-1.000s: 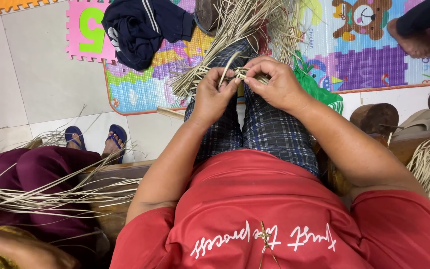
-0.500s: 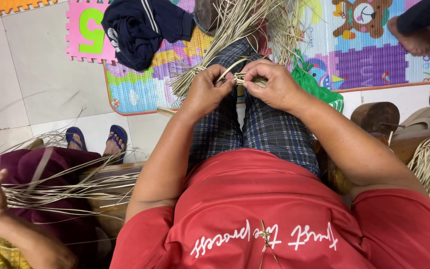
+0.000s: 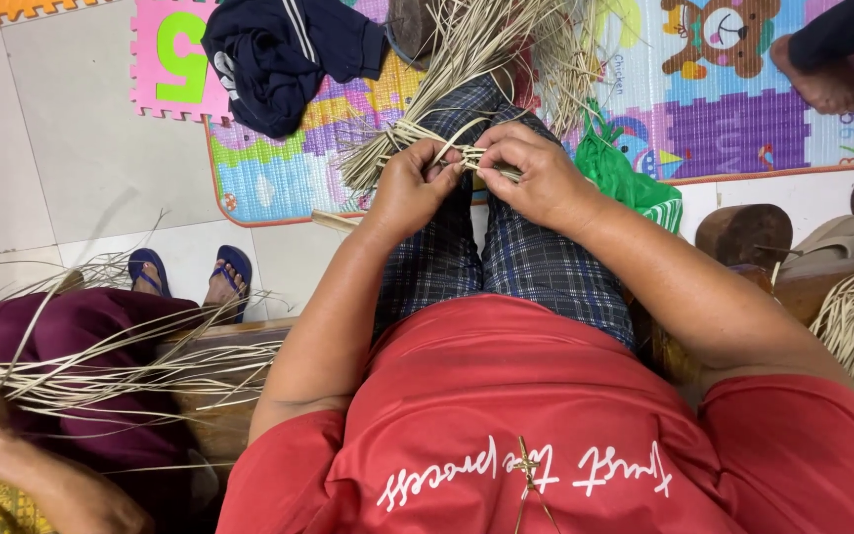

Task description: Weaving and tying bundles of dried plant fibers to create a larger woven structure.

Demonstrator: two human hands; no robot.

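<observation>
Pale tiled floor (image 3: 71, 148) under a colourful foam play mat (image 3: 743, 109).

Both forearms reach forward over the lap, left hand (image 3: 412, 188) and right hand (image 3: 536, 178) pinched closed, fingertips nearly meeting.

A home floor: tiles (image 3: 61, 148), children's foam play mat (image 3: 743, 119), sandals (image 3: 190, 277).

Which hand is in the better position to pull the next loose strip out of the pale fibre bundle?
Probably the left hand. It sits beside the loose ends of the pale fibre strips fanning out up and left, while the right hand pinches the woven part and seems to anchor it.
</observation>
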